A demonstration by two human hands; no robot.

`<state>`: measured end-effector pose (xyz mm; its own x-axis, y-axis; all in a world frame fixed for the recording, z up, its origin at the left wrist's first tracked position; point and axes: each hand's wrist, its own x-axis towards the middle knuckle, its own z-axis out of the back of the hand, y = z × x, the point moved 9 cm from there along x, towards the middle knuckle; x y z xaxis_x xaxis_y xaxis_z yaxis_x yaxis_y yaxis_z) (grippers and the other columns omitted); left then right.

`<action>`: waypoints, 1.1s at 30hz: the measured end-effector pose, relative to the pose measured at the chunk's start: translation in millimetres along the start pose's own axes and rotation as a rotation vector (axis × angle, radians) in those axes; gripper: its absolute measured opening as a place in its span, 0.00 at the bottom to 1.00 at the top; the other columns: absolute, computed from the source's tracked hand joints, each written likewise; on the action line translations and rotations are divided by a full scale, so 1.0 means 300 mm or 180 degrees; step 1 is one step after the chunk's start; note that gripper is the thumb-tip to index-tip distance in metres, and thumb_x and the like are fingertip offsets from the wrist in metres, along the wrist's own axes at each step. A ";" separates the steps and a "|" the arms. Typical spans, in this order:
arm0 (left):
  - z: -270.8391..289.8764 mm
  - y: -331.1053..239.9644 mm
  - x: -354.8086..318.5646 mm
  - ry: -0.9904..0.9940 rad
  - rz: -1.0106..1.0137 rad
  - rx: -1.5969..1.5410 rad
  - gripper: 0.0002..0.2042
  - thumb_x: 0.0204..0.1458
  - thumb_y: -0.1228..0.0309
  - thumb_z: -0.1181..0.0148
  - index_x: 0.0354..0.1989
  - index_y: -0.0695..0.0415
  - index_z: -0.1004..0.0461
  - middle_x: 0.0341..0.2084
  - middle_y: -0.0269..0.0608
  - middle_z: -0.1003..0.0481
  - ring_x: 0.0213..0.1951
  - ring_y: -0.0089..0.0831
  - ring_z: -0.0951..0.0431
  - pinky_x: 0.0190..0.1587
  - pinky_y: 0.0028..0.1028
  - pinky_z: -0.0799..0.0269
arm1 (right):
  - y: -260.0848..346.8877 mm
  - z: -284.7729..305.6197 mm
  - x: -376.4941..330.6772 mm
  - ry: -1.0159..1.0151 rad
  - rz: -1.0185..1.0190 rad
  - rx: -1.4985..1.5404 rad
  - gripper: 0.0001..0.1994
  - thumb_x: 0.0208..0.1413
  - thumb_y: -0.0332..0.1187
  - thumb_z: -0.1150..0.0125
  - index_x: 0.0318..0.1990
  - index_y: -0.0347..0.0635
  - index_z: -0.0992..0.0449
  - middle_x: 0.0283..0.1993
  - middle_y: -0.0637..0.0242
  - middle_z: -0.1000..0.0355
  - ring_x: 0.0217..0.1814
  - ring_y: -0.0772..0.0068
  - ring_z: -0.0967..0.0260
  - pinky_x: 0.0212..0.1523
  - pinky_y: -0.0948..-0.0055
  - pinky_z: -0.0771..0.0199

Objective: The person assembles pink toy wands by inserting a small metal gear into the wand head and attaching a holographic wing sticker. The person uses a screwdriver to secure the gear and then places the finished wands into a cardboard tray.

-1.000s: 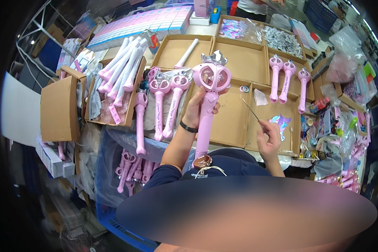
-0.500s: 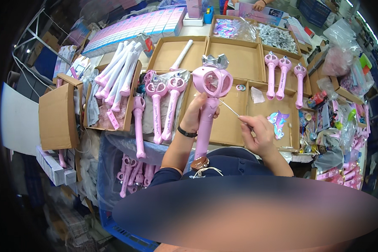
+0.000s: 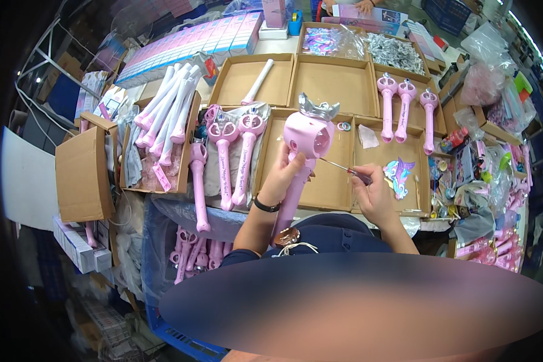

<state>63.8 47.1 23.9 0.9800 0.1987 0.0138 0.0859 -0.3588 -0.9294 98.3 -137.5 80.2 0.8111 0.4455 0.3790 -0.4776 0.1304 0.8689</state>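
My left hand (image 3: 285, 177) grips the shaft of a pink toy wand (image 3: 308, 145) with a round head and a silver crown on top, held upright over a cardboard tray (image 3: 332, 187). My right hand (image 3: 373, 194) holds a thin screwdriver (image 3: 344, 169) with a red handle, its tip pointing left at the wand's neck just below the round head. A black band sits on my left wrist.
Finished pink wands lie in trays at the left (image 3: 235, 151) and at the upper right (image 3: 406, 108). White wand shafts (image 3: 166, 114) fill a box at the left. Colourful stickers (image 3: 399, 175) lie by my right hand. An open cardboard box (image 3: 81, 175) stands far left, bags of parts at the right.
My right hand has swung the screwdriver from pointing up and away to pointing left at the wand's neck. The wand has turned so that its round head faces sideways.
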 end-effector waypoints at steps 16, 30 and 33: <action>0.000 0.005 -0.028 -0.0201 -0.0217 0.0566 0.18 0.53 0.68 0.45 0.45 0.59 0.45 0.32 0.39 0.32 0.28 0.22 0.28 0.27 0.20 0.31 | -0.288 -0.051 -0.077 0.0696 -0.1794 0.0881 0.11 0.59 0.37 0.49 0.36 0.35 0.35 0.24 0.70 0.37 0.24 0.83 0.42 0.24 0.80 0.41; 0.006 0.049 -0.031 -0.0130 -0.0034 0.0619 0.19 0.53 0.67 0.44 0.45 0.59 0.45 0.32 0.39 0.32 0.28 0.22 0.28 0.26 0.20 0.31 | -0.283 -0.048 -0.079 0.0583 -0.1418 0.0398 0.12 0.57 0.37 0.47 0.35 0.35 0.32 0.24 0.70 0.33 0.24 0.83 0.38 0.24 0.81 0.38; 0.012 0.063 -0.030 -0.0172 -0.0033 0.0616 0.19 0.53 0.66 0.44 0.46 0.59 0.45 0.32 0.39 0.32 0.28 0.22 0.28 0.26 0.20 0.31 | -0.345 -0.077 -0.119 0.0727 -0.2332 0.1137 0.12 0.58 0.37 0.48 0.34 0.36 0.31 0.24 0.72 0.36 0.23 0.85 0.39 0.21 0.83 0.40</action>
<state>56.1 42.0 4.8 0.9677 0.2520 0.0089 0.0548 -0.1756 -0.9829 110.9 -146.3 -30.5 0.7676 0.5306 -0.3595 0.3087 0.1854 0.9329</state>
